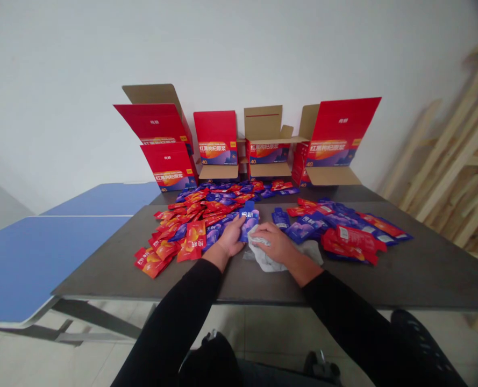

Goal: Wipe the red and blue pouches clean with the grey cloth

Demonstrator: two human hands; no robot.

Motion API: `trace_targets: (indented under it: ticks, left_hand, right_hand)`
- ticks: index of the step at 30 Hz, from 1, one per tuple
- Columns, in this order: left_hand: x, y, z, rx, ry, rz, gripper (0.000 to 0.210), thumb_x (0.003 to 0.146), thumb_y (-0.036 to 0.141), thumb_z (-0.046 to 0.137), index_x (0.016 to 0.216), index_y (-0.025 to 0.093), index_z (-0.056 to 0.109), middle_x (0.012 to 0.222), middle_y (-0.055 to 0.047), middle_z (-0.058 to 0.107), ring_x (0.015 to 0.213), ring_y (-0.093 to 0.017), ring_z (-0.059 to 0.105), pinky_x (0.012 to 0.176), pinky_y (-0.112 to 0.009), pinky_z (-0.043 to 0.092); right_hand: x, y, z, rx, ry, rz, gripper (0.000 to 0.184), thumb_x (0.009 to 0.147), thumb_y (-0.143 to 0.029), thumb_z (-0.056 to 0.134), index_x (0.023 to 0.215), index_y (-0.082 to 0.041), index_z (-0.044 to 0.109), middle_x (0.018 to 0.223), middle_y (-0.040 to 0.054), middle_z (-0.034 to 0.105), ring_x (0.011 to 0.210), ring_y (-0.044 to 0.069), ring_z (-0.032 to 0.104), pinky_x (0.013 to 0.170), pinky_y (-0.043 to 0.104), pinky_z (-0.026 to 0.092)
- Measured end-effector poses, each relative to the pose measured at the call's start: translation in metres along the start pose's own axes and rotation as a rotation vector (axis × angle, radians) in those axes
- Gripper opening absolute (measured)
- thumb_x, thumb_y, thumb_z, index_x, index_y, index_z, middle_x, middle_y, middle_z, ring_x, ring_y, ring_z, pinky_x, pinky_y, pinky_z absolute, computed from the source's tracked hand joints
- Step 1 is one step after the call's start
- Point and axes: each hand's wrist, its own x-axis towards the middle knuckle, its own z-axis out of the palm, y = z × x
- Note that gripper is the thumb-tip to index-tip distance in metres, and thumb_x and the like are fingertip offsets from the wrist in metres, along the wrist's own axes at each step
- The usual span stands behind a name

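Between the fingers of my left hand point(231, 238) is a purple pouch point(249, 219), held upright with its printed face toward me. My right hand point(276, 244) is closed on a light grey cloth point(261, 258), right beside the pouch's right edge. More of the cloth lies crumpled on the table under my right wrist. Left of my hands spreads a large heap of red and purple pouches point(194, 240). A smaller pile of purple and red pouches point(307, 227) lies to the right, close to my right hand.
Open red cartons point(216, 137) stand in a row along the back of the dark table point(113, 258), against the wall. A blue table point(57, 242) adjoins on the left. Wooden frames point(456, 150) lean at the far right. A chair or stool part shows below the front edge.
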Motion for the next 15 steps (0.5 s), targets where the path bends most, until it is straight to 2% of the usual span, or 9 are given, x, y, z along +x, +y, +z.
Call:
trace_targets:
  ticks: [3, 6, 15]
  left_hand:
    - [-0.002, -0.003, 0.001, 0.081, -0.067, -0.001, 0.017, 0.09, 0.027, 0.069, 0.104, 0.018, 0.064, 0.086, -0.005, 0.072, 0.071, -0.017, 0.071, 0.071, -0.029, 0.059]
    - [-0.005, -0.005, -0.001, 0.168, -0.139, -0.045, 0.023, 0.089, 0.028, 0.071, 0.108, 0.017, 0.064, 0.089, -0.006, 0.073, 0.073, -0.018, 0.072, 0.071, -0.031, 0.06]
    - [-0.013, -0.001, -0.004, 0.267, -0.255, -0.141, 0.022, 0.087, 0.024, 0.074, 0.105, 0.016, 0.064, 0.086, -0.007, 0.073, 0.069, -0.02, 0.074, 0.063, -0.032, 0.062]
  right_hand:
    - [-0.001, 0.006, 0.0, -0.056, 0.005, 0.055, 0.028, 0.087, -0.017, 0.066, 0.112, -0.026, 0.074, 0.107, 0.0071, 0.069, 0.104, 0.026, 0.063, 0.095, 0.044, 0.055]
    - [-0.001, 0.012, -0.002, -0.095, 0.065, 0.124, 0.035, 0.084, -0.013, 0.064, 0.116, -0.026, 0.073, 0.108, 0.0073, 0.068, 0.104, 0.026, 0.062, 0.095, 0.045, 0.055]
    - [0.001, 0.016, -0.007, -0.114, 0.218, 0.274, 0.031, 0.087, -0.022, 0.059, 0.114, -0.025, 0.074, 0.105, 0.0079, 0.065, 0.1, 0.025, 0.064, 0.094, 0.044, 0.056]
